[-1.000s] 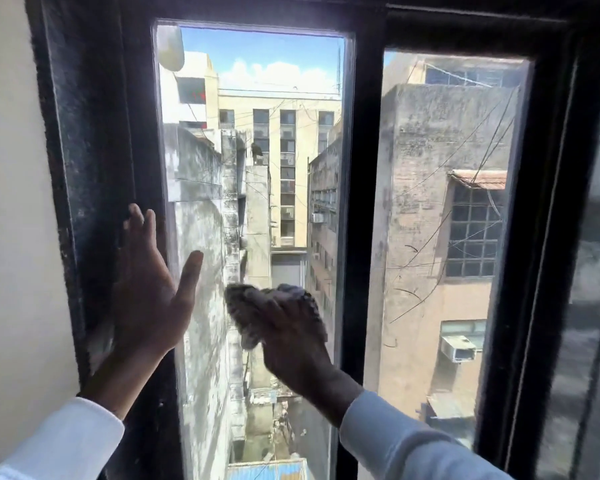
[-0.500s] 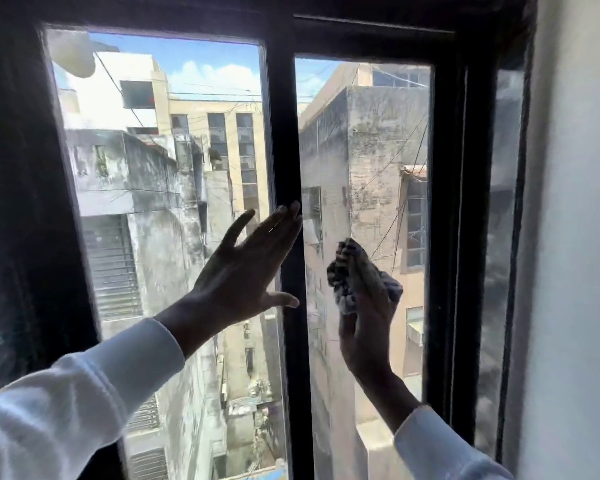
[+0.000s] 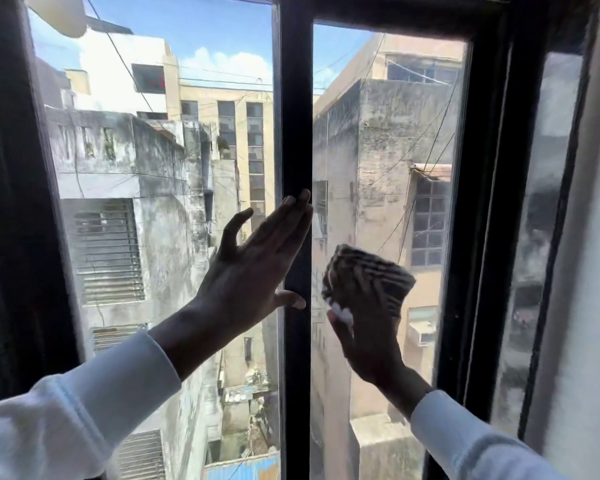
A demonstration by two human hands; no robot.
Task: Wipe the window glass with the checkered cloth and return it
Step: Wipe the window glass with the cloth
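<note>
A bunched checkered cloth (image 3: 368, 275) is pressed flat against the right window pane (image 3: 388, 140), with my right hand (image 3: 369, 327) shut on it from below. My left hand (image 3: 257, 268) is open with fingers together, its fingertips and thumb resting on the black centre bar (image 3: 293, 116) between the two panes. The left pane (image 3: 160, 168) lies behind that hand. Both arms wear white sleeves.
A thick black frame (image 3: 489, 202) borders the right pane, with a narrow outer pane (image 3: 541, 220) and a pale wall (image 3: 593, 271) beyond it. A dark frame (image 3: 11, 202) runs down the left side. Buildings and sky show through the glass.
My right hand with the cloth has moved from the left pane to the right pane. My left hand has left the left frame and come to the centre bar. The view has turned right.
</note>
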